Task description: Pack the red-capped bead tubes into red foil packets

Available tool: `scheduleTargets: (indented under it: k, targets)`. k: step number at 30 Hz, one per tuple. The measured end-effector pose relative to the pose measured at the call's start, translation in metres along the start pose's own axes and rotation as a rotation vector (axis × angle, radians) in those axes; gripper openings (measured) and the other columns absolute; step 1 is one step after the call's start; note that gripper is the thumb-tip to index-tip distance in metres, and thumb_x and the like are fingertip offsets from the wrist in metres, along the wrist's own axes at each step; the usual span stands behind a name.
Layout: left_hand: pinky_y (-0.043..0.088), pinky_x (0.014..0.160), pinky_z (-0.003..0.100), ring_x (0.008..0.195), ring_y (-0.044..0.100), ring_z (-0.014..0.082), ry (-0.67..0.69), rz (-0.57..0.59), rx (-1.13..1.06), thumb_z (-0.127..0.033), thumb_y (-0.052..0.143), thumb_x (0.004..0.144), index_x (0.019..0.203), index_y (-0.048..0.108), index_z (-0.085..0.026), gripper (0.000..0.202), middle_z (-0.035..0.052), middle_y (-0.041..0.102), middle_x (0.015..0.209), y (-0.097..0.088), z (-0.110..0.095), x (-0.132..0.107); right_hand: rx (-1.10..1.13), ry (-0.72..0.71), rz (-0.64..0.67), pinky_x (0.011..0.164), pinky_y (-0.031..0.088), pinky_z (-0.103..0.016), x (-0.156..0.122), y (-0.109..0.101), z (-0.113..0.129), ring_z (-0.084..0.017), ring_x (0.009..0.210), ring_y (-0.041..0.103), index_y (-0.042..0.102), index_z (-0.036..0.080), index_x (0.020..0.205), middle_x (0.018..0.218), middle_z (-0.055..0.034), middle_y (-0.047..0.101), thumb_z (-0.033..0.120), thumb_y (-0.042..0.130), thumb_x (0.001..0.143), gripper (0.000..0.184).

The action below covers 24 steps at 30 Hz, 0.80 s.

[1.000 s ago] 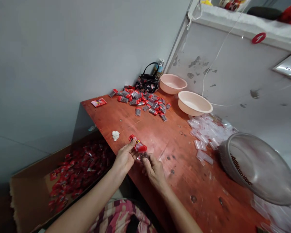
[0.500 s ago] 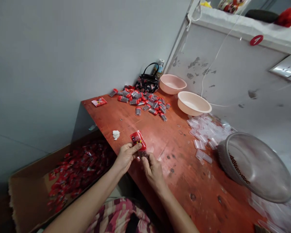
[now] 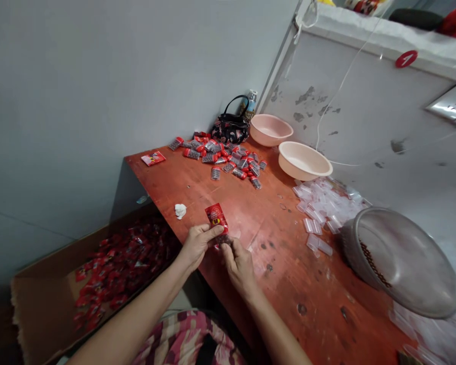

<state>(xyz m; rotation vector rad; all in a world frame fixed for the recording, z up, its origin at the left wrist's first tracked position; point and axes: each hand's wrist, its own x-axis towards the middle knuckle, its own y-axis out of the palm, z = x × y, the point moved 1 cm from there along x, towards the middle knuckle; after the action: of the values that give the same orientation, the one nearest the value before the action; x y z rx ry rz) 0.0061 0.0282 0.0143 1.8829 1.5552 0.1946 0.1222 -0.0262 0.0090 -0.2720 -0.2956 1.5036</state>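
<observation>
Two bare hands are working above the counter (image 3: 289, 289): the left hand (image 3: 198, 247) is gripping a red packet (image 3: 216, 217) upright, the right hand (image 3: 238, 267) is pinching its dark lower end. Dozens of filled red-capped tubes (image 3: 222, 161) are lying heaped beyond, more red packets (image 3: 116, 276) are filling a carton (image 3: 41, 299), and empty clear tubes (image 3: 323, 208) are remaining unfilled.

A scuffed wooden table (image 3: 304, 274) stands against peeling grey walls (image 3: 365, 132).

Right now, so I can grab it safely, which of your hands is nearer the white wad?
Left. Your left hand sits below and right of the white wad in view, not touching it; your right hand is farther right.
</observation>
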Motion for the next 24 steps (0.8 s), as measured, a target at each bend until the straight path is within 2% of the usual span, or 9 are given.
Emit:
scheduleTargets:
  k: [4,6,10,12,15,17,22,24]
  targets:
    - [0.041,0.041,0.027,0.039,0.053,0.0142,-0.041,0.131,0.065,-0.032,0.065,0.066,0.064,0.063,-0.009,0.023,0.0055,0.062,0.053,-0.001,-0.004,-0.002,0.287,0.153,0.185,0.038,0.036,-0.019,0.003,0.0,-0.003,-0.009,0.04,0.047,0.051,0.02,0.084,0.059,0.0021,0.055,0.043,0.039,0.084,0.026]
    - [0.041,0.04,0.028,0.038,0.053,0.0154,-0.048,0.188,0.118,-0.033,0.063,0.067,0.063,0.063,-0.008,0.025,0.0069,0.062,0.052,-0.002,-0.006,-0.002,0.36,0.193,0.247,0.035,0.034,-0.018,0.004,-0.001,-0.004,-0.008,0.038,0.045,0.049,0.019,0.081,0.057,0.0024,0.054,0.044,0.038,0.084,0.028]
    - [0.044,0.049,0.026,0.048,0.056,0.0146,-0.01,0.085,0.119,-0.028,0.068,0.061,0.062,0.065,-0.009,0.019,0.0054,0.063,0.055,-0.004,-0.002,0.001,0.198,0.088,0.106,0.042,0.038,-0.019,0.004,-0.004,-0.005,-0.009,0.044,0.047,0.054,0.02,0.087,0.06,0.0023,0.054,0.042,0.044,0.083,0.024]
    - [0.043,0.048,0.025,0.048,0.056,0.0141,-0.011,0.067,0.088,-0.027,0.069,0.061,0.063,0.064,-0.01,0.018,0.0044,0.063,0.055,-0.003,0.001,-0.001,0.191,0.081,0.062,0.043,0.039,-0.02,0.004,-0.003,-0.005,-0.009,0.046,0.048,0.055,0.021,0.091,0.062,0.0021,0.055,0.041,0.044,0.083,0.024]
    - [0.041,0.041,0.027,0.041,0.054,0.0145,-0.035,0.131,0.062,-0.032,0.063,0.067,0.063,0.062,-0.009,0.023,0.0048,0.061,0.053,-0.001,0.003,-0.006,0.35,0.186,0.149,0.037,0.035,-0.019,0.004,0.0,-0.005,-0.009,0.04,0.046,0.052,0.02,0.089,0.06,0.002,0.055,0.044,0.041,0.084,0.027]
    - [0.041,0.04,0.028,0.039,0.053,0.0147,-0.043,0.137,0.038,-0.034,0.062,0.068,0.064,0.062,-0.009,0.025,0.0048,0.061,0.053,0.0,0.003,-0.007,0.378,0.219,0.199,0.035,0.033,-0.019,0.003,0.0,-0.004,-0.008,0.036,0.044,0.053,0.02,0.087,0.058,0.0023,0.055,0.044,0.04,0.084,0.027]
    - [0.045,0.055,0.026,0.053,0.057,0.0137,0.014,-0.058,0.024,-0.027,0.071,0.059,0.067,0.063,-0.01,0.021,0.0028,0.062,0.058,-0.002,0.008,-0.004,0.062,0.017,0.006,0.053,0.042,-0.023,0.002,-0.005,0.001,-0.013,0.058,0.054,0.059,0.021,0.087,0.07,-0.0012,0.06,0.038,0.049,0.08,0.02]
    - [0.044,0.052,0.025,0.053,0.057,0.014,0.029,-0.107,0.067,-0.029,0.072,0.058,0.066,0.063,-0.01,0.022,0.0025,0.062,0.058,-0.004,0.013,-0.004,0.133,0.062,0.031,0.049,0.041,-0.022,0.001,-0.003,-0.001,-0.012,0.052,0.053,0.057,0.021,0.085,0.066,-0.0004,0.059,0.039,0.047,0.081,0.021]
